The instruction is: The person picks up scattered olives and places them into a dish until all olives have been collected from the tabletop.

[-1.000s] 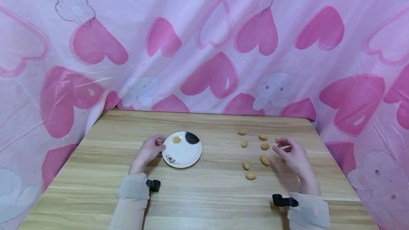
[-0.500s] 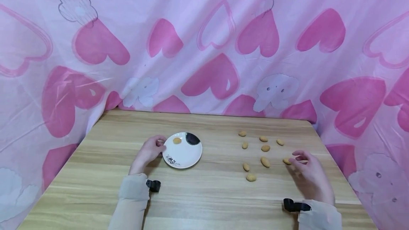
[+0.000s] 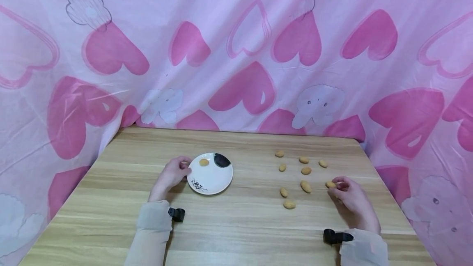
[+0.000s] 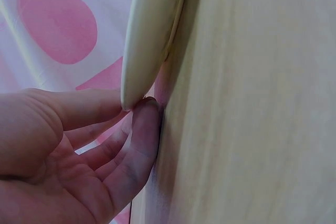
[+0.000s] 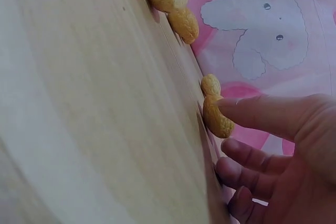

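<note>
A round white plate (image 3: 210,177) with a dark patch and a small dark print lies on the left half of the table, one tan nut (image 3: 204,162) on it. My left hand (image 3: 173,174) pinches its near-left rim; in the left wrist view the thumb is on the rim and a finger bends beneath it. On the right, my right hand (image 3: 351,198) has thumb and fingertips at a wrinkled tan nut (image 3: 330,184) on the table. The right wrist view shows the thumb tip against this nut (image 5: 218,119), the other fingers curled below.
Several more tan nuts lie scattered between plate and right hand, among them one near nut (image 3: 290,204) and one far nut (image 3: 279,154). Pink heart-printed cloth (image 3: 240,85) hangs behind the wooden table (image 3: 236,233) and at both sides.
My right hand has moved back toward the near right, from beside the far nuts to the nearer one, and its fingers have closed in on it. The left hand and plate stay put.
</note>
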Motion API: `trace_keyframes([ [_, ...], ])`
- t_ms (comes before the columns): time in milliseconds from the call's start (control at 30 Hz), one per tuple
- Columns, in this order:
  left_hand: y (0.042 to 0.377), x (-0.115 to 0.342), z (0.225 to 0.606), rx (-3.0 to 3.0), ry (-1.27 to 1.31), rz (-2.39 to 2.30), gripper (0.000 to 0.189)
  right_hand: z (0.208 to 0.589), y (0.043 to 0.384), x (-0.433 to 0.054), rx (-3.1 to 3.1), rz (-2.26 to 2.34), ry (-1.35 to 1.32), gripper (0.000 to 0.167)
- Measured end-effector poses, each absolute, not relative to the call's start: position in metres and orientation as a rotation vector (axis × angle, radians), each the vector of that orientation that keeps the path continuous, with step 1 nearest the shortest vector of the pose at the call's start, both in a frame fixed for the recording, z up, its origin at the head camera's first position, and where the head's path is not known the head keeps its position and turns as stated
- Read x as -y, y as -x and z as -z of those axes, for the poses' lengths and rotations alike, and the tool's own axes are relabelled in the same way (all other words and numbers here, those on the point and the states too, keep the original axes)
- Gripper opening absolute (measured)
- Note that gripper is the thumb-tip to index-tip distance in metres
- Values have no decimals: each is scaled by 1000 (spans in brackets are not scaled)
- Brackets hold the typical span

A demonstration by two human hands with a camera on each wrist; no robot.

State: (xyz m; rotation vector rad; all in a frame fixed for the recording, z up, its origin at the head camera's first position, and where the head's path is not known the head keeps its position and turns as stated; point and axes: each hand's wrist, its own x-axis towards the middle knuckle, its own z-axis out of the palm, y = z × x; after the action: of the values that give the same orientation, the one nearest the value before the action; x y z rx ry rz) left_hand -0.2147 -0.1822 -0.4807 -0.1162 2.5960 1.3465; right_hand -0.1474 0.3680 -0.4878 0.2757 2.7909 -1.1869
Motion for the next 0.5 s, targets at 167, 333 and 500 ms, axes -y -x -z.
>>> trace_keyframes([
  [167,215,183,482,-2601,99,-1370,33,486,153,-367,-2823,1138,-269,37],
  [333,216,183,483,-2605,72,-1383,33,487,156,-365,-2876,1061,-222,31],
  [500,216,183,483,-2610,68,-1375,32,489,155,-363,-2902,1033,-201,25],
])
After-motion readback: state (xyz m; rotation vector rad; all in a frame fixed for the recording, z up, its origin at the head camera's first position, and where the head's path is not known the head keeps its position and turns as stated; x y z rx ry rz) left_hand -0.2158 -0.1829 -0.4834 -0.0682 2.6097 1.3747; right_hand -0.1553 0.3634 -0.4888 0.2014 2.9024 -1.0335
